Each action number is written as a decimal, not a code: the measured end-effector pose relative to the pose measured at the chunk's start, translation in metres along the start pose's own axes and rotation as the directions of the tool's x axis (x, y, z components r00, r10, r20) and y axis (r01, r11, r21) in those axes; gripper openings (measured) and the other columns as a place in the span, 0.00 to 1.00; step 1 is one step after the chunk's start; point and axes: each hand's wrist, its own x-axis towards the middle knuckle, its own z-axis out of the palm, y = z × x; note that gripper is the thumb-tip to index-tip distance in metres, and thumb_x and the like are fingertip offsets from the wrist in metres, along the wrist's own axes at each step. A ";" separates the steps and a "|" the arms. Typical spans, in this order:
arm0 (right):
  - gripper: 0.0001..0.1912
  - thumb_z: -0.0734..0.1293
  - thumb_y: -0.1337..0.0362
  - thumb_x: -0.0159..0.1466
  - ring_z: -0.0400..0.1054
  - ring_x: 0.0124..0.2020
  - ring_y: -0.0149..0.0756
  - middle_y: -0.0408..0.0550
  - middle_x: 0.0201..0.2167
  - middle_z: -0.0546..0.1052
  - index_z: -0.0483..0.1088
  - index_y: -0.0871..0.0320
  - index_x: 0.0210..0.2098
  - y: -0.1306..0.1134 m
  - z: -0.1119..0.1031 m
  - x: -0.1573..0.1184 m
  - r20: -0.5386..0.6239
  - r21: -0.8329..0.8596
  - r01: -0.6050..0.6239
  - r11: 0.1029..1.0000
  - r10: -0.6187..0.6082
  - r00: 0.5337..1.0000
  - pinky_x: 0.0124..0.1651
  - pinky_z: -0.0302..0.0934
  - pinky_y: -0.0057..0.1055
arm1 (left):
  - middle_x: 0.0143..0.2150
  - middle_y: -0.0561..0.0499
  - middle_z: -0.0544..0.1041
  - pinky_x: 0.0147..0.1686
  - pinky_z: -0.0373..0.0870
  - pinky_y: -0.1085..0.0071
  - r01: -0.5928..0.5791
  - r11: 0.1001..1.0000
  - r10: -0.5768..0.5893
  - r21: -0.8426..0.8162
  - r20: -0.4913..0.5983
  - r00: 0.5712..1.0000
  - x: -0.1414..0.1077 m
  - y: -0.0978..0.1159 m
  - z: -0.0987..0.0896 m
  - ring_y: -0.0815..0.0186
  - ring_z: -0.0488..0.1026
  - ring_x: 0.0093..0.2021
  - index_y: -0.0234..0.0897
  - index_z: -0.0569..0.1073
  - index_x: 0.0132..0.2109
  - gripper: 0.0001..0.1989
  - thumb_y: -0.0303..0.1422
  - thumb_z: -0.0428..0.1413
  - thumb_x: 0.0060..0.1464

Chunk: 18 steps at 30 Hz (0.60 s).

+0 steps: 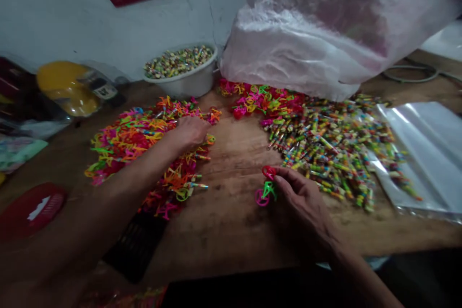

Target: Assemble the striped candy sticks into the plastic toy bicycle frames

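Observation:
My right hand (pixel 303 197) pinches a small plastic toy with a red ring (pixel 269 172), a green middle piece (pixel 267 189) and a magenta wheel, just above the wooden table. At the upper right edge of a heap of colourful plastic pieces (pixel 126 139) is my left hand (pixel 193 131); its fingers are bent downward and blurred, and whatever they may hold is hidden. Beyond my right hand lies a pile of small candy-like tubes in printed wrap (pixel 325 144).
A white basin (pixel 191 83) full of small tubes stands by the wall. Behind the piles is a large translucent bag (pixel 288 48). Clear plastic bags (pixel 429 154) lie at the right, a black basket (pixel 137 245) at the front left, and a red lid (pixel 32 209) far left.

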 end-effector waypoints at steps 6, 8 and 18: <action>0.16 0.68 0.55 0.56 0.71 0.35 0.35 0.50 0.38 0.78 0.74 0.58 0.40 -0.001 0.001 -0.005 -0.047 0.100 -0.019 0.995 0.023 0.999 0.36 0.64 0.31 | 0.34 0.44 0.77 0.35 0.67 0.64 -0.072 0.973 0.086 -0.218 0.056 0.995 -0.059 0.055 0.008 0.57 0.74 0.35 0.36 0.75 0.42 0.16 0.43 0.52 0.53; 0.15 0.68 0.56 0.56 0.71 0.36 0.35 0.49 0.38 0.78 0.74 0.58 0.39 -0.004 0.004 -0.004 -0.098 0.111 0.018 0.994 -0.007 0.995 0.38 0.64 0.31 | 0.35 0.47 0.77 0.34 0.68 0.69 0.012 0.848 0.150 -0.530 0.262 0.953 -0.077 0.068 0.024 0.61 0.74 0.35 0.37 0.75 0.41 0.18 0.45 0.56 0.49; 0.14 0.64 0.59 0.61 0.69 0.27 0.30 0.45 0.36 0.75 0.63 0.53 0.46 0.016 0.046 -0.034 -0.173 0.214 0.146 0.966 -0.110 0.979 0.31 0.66 0.29 | 0.23 0.55 0.71 0.21 0.64 0.76 0.374 -0.057 -0.032 -0.926 0.376 0.926 -0.125 0.090 0.093 0.73 0.66 0.20 0.33 0.70 0.36 0.15 0.40 0.60 0.46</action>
